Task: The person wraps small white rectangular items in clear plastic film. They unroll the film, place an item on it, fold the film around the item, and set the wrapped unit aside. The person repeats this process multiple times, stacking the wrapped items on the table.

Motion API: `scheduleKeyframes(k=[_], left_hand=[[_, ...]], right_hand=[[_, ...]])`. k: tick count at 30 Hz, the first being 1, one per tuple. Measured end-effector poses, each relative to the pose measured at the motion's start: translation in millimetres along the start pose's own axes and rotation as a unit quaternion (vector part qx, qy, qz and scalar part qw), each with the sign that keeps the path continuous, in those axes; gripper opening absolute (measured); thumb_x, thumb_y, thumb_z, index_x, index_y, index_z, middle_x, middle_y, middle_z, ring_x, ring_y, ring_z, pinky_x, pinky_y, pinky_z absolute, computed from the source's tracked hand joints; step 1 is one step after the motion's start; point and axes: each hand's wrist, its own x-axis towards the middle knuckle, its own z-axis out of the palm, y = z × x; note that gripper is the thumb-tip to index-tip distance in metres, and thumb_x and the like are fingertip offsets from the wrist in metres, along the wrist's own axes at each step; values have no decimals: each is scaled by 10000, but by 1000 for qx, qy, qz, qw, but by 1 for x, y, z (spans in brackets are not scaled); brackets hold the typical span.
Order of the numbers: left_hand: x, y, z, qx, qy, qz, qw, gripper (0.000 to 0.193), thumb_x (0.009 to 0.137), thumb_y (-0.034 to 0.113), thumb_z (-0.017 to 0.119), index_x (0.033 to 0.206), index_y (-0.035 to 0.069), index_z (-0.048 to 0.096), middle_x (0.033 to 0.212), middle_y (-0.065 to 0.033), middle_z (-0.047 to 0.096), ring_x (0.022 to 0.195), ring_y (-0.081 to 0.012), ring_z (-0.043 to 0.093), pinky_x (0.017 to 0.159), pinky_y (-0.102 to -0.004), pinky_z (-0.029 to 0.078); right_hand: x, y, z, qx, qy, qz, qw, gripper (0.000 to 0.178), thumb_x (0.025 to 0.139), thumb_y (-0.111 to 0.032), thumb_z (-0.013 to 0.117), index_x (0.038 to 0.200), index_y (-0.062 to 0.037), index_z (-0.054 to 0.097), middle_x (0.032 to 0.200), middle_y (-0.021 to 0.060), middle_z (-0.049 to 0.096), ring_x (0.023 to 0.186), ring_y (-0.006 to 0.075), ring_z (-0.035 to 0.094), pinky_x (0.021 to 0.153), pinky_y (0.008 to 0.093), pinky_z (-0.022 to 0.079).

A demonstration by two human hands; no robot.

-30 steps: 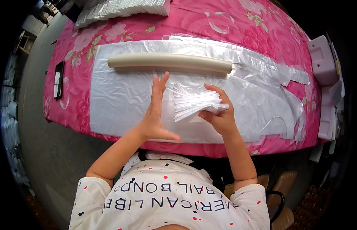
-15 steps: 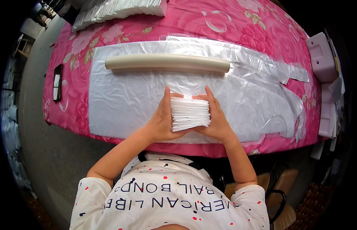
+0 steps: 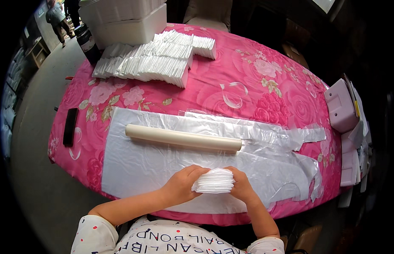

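A thick stack of folded white sheets [image 3: 215, 183] is held between my two hands, close to the table's near edge. My left hand [image 3: 182, 185] grips its left side, fingers curled around the far corner. On the opposite side my right hand [image 3: 242, 184] closes around the stack's right end. The layered folded edges face me, and the top sheet rises to a slight peak. Beneath my hands lies a flat, silvery-white plastic sheet [image 3: 135, 171]. A cream-coloured roll or tube [image 3: 183, 138] rests on that sheet, beyond the stack and apart from it.
Rows of similar folded white packets [image 3: 148, 63] stand at the far left, before white foam boxes [image 3: 125, 27] and a dark bottle [image 3: 87, 44]. A black phone [image 3: 70, 127] lies left on the pink floral tablecloth [image 3: 286, 99]. Pale pink foam boxes [image 3: 342, 106] flank the right edge. A person [image 3: 58, 21] is far off.
The view has tilted up, bringing the far packets and foam boxes into sight. My hands have shifted from flat palms with raised fingers to a curled grip on the stack.
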Motion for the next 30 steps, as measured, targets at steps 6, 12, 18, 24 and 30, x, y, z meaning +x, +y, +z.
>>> scheduleKeyframes(k=[6, 12, 18, 24, 30], left_hand=[[110, -30, -36, 17, 100, 65, 993, 553, 666, 63, 731, 1157, 26, 479, 1039, -155, 557, 942, -314, 571, 780, -369, 482], [211, -102, -58, 28, 195, -30, 980, 601, 775, 87, 639, 1278, -34, 333, 1165, -221, 482, 1055, -331, 512, 855, -379, 450], [272, -152, -38, -106, 304, -224, 920, 802, 809, 121, 571, 1360, -113, 38, 1376, -322, 210, 1306, -387, 244, 1080, -394, 216], [288, -183, -35, -121, 337, -228, 905, 784, 827, 57, 506, 1344, -147, -46, 1397, -358, 116, 1328, -427, 156, 1105, -390, 153], [287, -177, -44, -149, 334, -256, 895, 832, 835, 153, 537, 1345, -148, -47, 1403, -356, 97, 1339, -415, 132, 1109, -381, 141]], right_hand=[[120, -18, -74, 53, -14, -27, 998, 364, 747, -49, 688, 1091, -41, 570, 1042, 41, 610, 986, 117, 555, 836, 268, 444], [289, -6, -113, 34, -23, -153, 987, 351, 800, -63, 661, 1129, -34, 542, 1037, 32, 604, 981, 113, 547, 858, 266, 446], [405, 45, -98, 10, -34, -90, 995, 425, 774, -124, 687, 1150, -2, 531, 1043, 65, 617, 949, 132, 571, 857, 279, 456], [397, 70, -65, -131, 106, -112, 979, 546, 774, -174, 606, 1232, 70, 434, 1218, 242, 497, 1160, 328, 468, 988, 363, 363], [346, 64, -43, -304, 34, -149, 940, 727, 781, -274, 556, 1331, 105, 268, 1377, 280, 297, 1304, 384, 251, 1090, 422, 179]])
